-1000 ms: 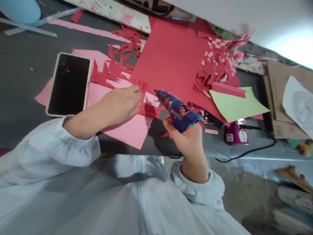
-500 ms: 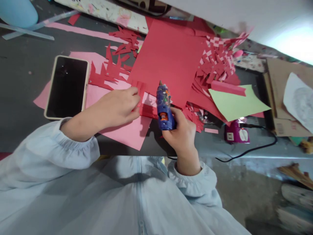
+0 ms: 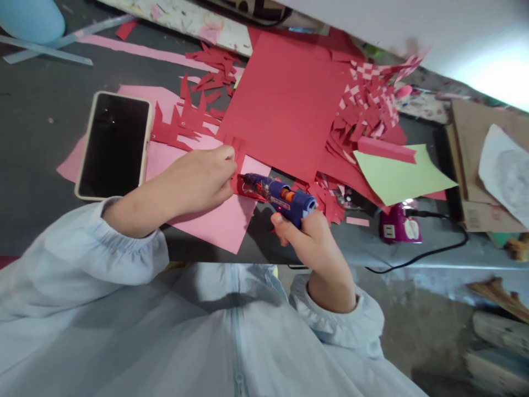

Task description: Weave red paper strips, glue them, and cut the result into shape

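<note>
My right hand is wrapped round the grip of a blue hot glue gun. The gun lies nearly level, and its dark nozzle points left at a piece of red paper by my left fingers. My left hand is closed, with fingertips on that red paper; the exact pinch is partly hidden. Under both lies a pink sheet. Cut red paper with pointed spikes rests just beyond my left hand. A large red sheet spreads out behind the glue gun.
A phone lies left of my left hand. Red scraps and woven red-and-pink pieces are scattered at the back. To the right are a light green sheet, a purple socket block with a black cable, and cardboard.
The glue gun has swung from pointing away from me to pointing left, its nozzle now at the red paper. My right wrist has shifted slightly right; my left hand has hardly moved.
</note>
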The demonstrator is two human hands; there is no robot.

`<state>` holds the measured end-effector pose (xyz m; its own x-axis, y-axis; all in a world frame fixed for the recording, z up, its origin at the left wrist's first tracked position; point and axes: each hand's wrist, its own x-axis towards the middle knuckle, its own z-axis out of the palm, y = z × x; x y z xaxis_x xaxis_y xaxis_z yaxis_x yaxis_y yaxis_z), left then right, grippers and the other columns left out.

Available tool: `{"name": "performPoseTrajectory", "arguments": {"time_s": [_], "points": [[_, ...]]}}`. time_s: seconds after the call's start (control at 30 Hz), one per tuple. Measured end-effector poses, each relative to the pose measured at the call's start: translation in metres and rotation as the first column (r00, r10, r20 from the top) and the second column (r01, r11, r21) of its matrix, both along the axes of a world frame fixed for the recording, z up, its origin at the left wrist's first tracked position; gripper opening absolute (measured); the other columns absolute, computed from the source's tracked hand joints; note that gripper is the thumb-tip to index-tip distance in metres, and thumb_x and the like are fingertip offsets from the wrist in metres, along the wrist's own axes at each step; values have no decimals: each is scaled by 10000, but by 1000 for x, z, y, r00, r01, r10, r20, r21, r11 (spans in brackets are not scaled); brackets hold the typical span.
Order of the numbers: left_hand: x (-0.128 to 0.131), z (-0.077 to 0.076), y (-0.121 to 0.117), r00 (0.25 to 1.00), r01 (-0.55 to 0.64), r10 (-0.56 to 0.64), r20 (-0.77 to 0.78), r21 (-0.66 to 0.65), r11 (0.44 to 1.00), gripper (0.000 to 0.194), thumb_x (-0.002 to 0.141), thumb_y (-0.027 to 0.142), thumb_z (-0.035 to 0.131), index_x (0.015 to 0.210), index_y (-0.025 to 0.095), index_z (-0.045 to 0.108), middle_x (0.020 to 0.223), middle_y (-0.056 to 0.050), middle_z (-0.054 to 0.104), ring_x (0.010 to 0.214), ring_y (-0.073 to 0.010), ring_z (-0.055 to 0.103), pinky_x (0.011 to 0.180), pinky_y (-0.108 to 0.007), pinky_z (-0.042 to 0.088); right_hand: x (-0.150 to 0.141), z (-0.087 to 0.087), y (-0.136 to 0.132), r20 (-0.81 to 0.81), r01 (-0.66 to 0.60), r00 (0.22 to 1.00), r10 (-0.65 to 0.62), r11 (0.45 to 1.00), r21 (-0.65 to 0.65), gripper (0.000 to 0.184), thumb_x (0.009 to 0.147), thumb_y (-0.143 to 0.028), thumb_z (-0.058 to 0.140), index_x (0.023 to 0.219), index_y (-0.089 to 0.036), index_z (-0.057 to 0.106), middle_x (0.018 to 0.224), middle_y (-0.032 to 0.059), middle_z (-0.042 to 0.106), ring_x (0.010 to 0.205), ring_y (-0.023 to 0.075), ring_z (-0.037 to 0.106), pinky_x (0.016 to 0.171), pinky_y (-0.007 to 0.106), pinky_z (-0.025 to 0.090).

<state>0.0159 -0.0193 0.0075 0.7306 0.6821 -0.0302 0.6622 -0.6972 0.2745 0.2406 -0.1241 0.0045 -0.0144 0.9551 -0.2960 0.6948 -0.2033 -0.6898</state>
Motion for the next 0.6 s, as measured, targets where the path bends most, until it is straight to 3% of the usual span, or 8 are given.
{"name": "performPoseTrajectory", "arguments": {"time_s": [0.13, 0.6], "points": [[1, 1, 0, 1000, -7, 6, -8, -8, 1000, 174, 877, 183, 453, 827, 162, 619, 970, -73, 649, 697, -140, 564, 579, -277, 385, -1, 1, 2, -44, -19, 999, 17, 998, -57, 534, 864, -725, 526, 652, -236, 486, 490, 5, 565, 490, 170, 566, 530, 300, 398], [1, 1, 0, 1000, -5, 5, -11, -14, 1000, 204, 903, 181, 428, 851, 158, 624, 981, -79, 642, 718, -154, 578, 601, -291, 392, 1, 0, 1, -69, -37, 997, 32, 997, -68, 577, 877, -730, 509, 585, -234, 465, 473, 12, 552, 488, 161, 547, 541, 304, 397]]}}
